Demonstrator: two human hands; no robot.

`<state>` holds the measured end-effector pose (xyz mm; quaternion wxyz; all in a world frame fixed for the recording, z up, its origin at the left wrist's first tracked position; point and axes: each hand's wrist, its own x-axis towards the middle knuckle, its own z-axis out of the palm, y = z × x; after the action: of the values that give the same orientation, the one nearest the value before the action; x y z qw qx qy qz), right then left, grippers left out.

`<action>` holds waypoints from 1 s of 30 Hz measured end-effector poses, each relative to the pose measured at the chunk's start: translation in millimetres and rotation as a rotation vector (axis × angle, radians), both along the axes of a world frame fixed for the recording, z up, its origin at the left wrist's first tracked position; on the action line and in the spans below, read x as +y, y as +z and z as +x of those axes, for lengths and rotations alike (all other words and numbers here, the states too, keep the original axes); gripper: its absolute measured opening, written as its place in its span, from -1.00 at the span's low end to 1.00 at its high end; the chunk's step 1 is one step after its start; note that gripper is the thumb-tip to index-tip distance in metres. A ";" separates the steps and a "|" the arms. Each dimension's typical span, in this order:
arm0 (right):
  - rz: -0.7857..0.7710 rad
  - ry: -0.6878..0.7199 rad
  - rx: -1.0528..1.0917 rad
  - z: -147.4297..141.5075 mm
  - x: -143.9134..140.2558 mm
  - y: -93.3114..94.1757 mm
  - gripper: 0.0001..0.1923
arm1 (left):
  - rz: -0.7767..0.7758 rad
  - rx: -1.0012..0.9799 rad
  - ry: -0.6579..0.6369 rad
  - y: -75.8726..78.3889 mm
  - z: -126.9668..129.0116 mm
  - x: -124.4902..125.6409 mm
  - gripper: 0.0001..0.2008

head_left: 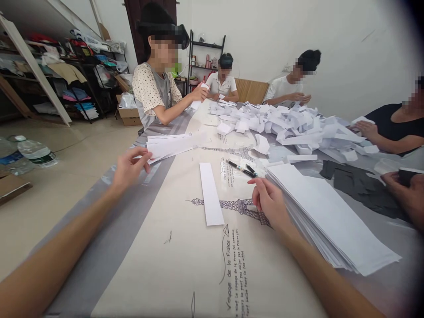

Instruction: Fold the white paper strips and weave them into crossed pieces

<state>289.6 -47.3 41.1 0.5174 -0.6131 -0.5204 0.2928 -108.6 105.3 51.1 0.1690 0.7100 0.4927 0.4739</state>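
Note:
My left hand (131, 168) hovers at the near end of a fanned pile of long white paper strips (175, 143) on the table's left side. Its fingers are loosely bent and apart, with the tips at the strips' edge; I see no strip gripped. Across the table, my right hand (270, 201) is half curled with the index finger stretched out, and nothing shows in it. Between the hands a single white paper strip (212, 194) lies flat on the printed tablecloth (159, 269). Just beyond the right hand lie dark pens (243, 168).
A thick stack of white paper sheets (334, 212) lies right of my right hand. Farther back spreads a heap of folded white paper pieces (274, 121). Dark grey sheets (361, 185) lie at the right. Several people sit around the table. Water bottles (36, 151) stand on the floor.

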 end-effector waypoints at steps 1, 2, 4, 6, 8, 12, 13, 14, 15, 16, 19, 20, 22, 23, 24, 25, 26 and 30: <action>-0.003 0.012 -0.024 -0.7 -0.6 0.3 -0.51 | 0.028 0.053 0.023 -0.1 -9.3 2.6 -0.70; -0.003 0.019 -0.045 -1.3 -1.2 0.4 -0.51 | 0.059 0.101 0.041 -0.4 -17.6 4.5 -0.73; 0.001 0.027 -0.078 -2.0 -1.8 0.3 -0.51 | 0.113 0.191 0.061 -1.6 -30.2 7.0 -0.76; 0.004 0.024 -0.107 -2.0 -2.1 0.1 -0.50 | 0.155 0.266 0.079 -2.9 -38.0 8.8 -0.76; 0.005 0.018 -0.150 -1.4 -2.0 -0.3 -0.52 | 0.178 0.329 0.102 -3.6 -42.3 10.3 -0.77; 0.040 0.029 -0.303 2.9 -1.1 -1.7 -0.60 | 0.215 0.399 0.180 -2.4 -46.7 11.5 -0.78; 0.052 0.030 -0.342 4.6 -1.0 -1.7 -0.62 | 0.225 0.403 0.202 -1.6 -47.7 11.2 -0.77; 0.066 0.027 -0.375 6.5 -1.0 -1.4 -0.64 | 0.237 0.405 0.223 -0.8 -48.6 10.7 -0.76; 0.080 0.021 -0.398 8.6 -1.3 -0.5 -0.66 | 0.252 0.409 0.241 0.1 -49.5 10.1 -0.75; 0.096 0.010 -0.410 10.9 -1.7 1.0 -0.68 | 0.268 0.416 0.257 0.9 -50.3 9.5 -0.74; 0.157 -0.041 -0.428 18.9 -3.8 8.7 -0.69 | 0.297 0.480 0.288 1.5 -52.0 8.2 -0.70; 0.181 -0.072 -0.452 22.5 -4.5 11.7 -0.69 | 0.294 0.506 0.291 0.9 -52.3 8.3 -0.69; 0.227 -0.157 -0.543 32.5 -5.1 16.8 -0.72 | 0.271 0.549 0.286 -1.1 -52.9 9.5 -0.69; 0.243 -0.206 -0.607 39.3 -5.0 18.2 -0.74 | 0.257 0.567 0.282 -2.4 -53.0 10.6 -0.70; 0.247 -0.255 -0.678 47.2 -4.6 18.4 -0.75 | 0.239 0.586 0.276 -3.9 -52.9 12.0 -0.71; 0.229 -0.296 -0.759 56.2 -4.1 17.5 -0.72 | 0.217 0.609 0.270 -5.4 -52.5 13.6 -0.73; 0.205 -0.347 -0.854 65.7 -3.6 15.7 -0.67 | 0.191 0.637 0.260 -6.9 -51.8 15.1 -0.75; -0.150 -0.404 -1.119 97.0 -4.5 6.5 -0.60 | 0.072 0.749 0.212 -11.4 -44.0 18.3 -0.81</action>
<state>386.6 -51.8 47.6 0.1654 -0.7957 -0.5648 -0.1429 -152.6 123.6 39.7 -0.0975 0.7845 0.5739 0.2140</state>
